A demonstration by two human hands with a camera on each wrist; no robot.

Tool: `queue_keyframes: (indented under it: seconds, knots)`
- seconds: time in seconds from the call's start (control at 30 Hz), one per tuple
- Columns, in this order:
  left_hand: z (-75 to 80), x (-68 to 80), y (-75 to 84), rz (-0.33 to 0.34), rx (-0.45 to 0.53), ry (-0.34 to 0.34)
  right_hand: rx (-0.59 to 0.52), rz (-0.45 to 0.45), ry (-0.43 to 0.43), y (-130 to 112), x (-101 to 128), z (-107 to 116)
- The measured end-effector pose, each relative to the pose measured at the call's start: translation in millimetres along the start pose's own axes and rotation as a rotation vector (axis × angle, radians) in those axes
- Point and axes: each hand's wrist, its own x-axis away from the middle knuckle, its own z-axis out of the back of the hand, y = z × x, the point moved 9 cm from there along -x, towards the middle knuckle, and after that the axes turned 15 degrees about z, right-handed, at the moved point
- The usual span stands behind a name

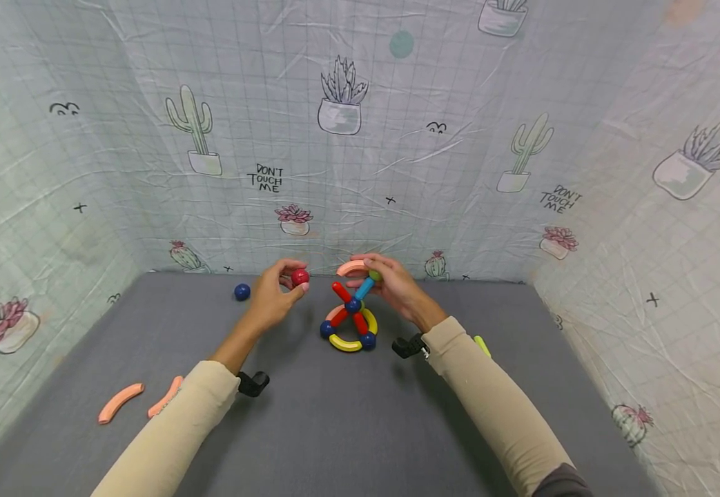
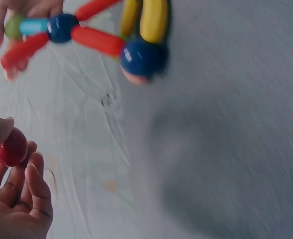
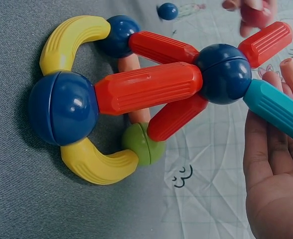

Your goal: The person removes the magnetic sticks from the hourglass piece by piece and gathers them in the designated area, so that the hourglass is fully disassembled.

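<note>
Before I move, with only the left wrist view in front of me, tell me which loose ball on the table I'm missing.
Observer: A dark blue ball, lying to the left of the left hand in the head view.
Operator: Now report what sticks out at the fingers of the right hand.
Observer: A curved orange stick, its free end pointing toward the left hand.
Operator: Check beside the left sleeve too.
Observer: Two loose orange arcs lie on the table there.

I have both forearms (image 1: 176, 421) stretched forward, angled inward; left hand (image 1: 273, 293) pinching, thumb facing fingertips; right hand (image 1: 397, 284) gripping too, raised, palm turned inward.
</note>
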Motion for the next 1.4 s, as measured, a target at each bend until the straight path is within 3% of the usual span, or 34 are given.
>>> queue_keyframes:
  seconds: [0.17,0.5,0.73,1.07,1.4]
  knots:
    - [24.1,-2.5,-25.5,0.043,-0.075,0.065,-0.009,-0.008,0.000,0,1,1]
    - [71.0,-7.2,-61.9,0.051,-0.188,0.144,-0.024,-0.010,0.005,1,2,1]
    - [95.8,-15.3,-87.2,0.150,-0.225,0.155,-0.021,-0.020,0.017,1,2,3]
    - [111.0,-24.4,-118.7,0.298,-0.363,0.145,-0.016,-0.011,0.005,1,2,2]
    - [109.4,-30.6,-123.8,0.362,-0.474,0.072,-0.022,-0.001,-0.004,0,0,0]
